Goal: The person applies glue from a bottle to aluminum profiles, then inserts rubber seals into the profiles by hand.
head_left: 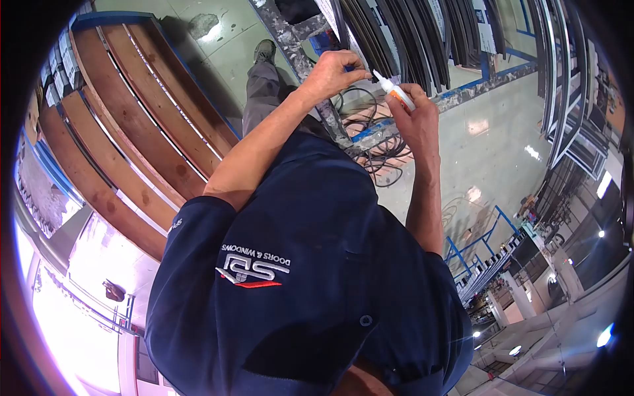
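Head view: dark strips [428, 46] lie at one o'clock, and my left hand [333, 74] curls at twelve, though whether its fingers pinch anything I cannot tell. My right hand [419, 120] has fingers clamped on the white bottle [401, 97] at one o'clock, its nozzle [378, 76] angled toward ten, presumably to keep the tip near my left.

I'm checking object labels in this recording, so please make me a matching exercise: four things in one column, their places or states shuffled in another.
Things
1. small white plastic bottle with an orange label
2. thin black cables
3. long flat brown boards
4. navy-blue fabric shirt

Places or states
A. worn as clothing
B. held in the right hand
C. at the picture's left
D. loosely looped, seen between the forearms

Pairs: 1-B; 2-D; 3-C; 4-A
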`<state>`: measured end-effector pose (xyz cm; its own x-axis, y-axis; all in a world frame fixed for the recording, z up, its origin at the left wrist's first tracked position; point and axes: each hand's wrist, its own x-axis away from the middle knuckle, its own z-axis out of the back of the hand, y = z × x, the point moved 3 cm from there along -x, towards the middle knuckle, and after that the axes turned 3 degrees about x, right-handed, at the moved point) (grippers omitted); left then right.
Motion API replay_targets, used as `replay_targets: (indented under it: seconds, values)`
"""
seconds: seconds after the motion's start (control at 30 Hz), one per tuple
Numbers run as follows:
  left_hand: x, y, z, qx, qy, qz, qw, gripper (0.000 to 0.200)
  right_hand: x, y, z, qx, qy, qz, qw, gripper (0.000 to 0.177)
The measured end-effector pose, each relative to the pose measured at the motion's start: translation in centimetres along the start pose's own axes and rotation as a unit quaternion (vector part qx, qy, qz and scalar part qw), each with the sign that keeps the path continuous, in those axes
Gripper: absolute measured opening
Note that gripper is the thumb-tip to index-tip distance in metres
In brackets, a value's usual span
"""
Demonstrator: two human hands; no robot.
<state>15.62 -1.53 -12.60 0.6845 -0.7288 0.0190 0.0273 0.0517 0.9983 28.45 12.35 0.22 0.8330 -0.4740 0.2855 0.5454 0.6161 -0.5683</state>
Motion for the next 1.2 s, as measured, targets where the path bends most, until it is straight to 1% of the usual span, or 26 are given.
replay_targets:
  seconds: [0.07, 0.17, 0.37, 0.57, 0.73, 1.03, 1.13, 1.2]
  values:
    - [0.0, 0.0, 0.0, 0.002, 0.001, 0.002, 1.0, 0.022, -0.3, 0.0, 0.0, -0.005, -0.004, 0.005, 1.0, 0.028]
    - [-0.1, 0.3, 0.0, 0.001, -0.001, 0.008, 1.0, 0.022, -0.8, 0.0, 0.0, -0.027, 0.006, 0.038, 0.999, 0.029]
    - [0.0, 0.2, 0.0, 0.0, -0.004, 0.018, 1.0, 0.022, -1.5, -0.1, 0.3, -0.039, -0.013, 0.036, 0.999, 0.03]
    - [-0.1, 0.1, 0.0, -0.008, -0.006, 0.01, 1.0, 0.022, -1.8, 0.0, 0.7, -0.028, -0.008, 0.066, 0.997, 0.028]
    - [-0.2, 0.0, -0.1, 0.004, -0.013, 0.029, 0.999, 0.022, -1.6, 0.3, 1.0, -0.033, -0.025, 0.044, 0.998, 0.026]
    - [-0.2, -0.1, -0.2, 0.0, -0.006, 0.003, 1.0, 0.02, -0.7, 1.4, 1.3, -0.038, -0.04, 0.015, 0.998, 0.025]
    - [-0.1, 0.1, -0.1, 0.001, -0.016, 0.04, 0.999, 0.02, -0.5, 1.9, 1.3, -0.042, -0.045, 0.011, 0.998, 0.026]
    - [-0.2, 0.2, -0.1, 0.009, -0.005, 0.024, 1.0, 0.02, -0.4, 2.0, 1.4, -0.044, -0.045, 0.01, 0.998, 0.026]
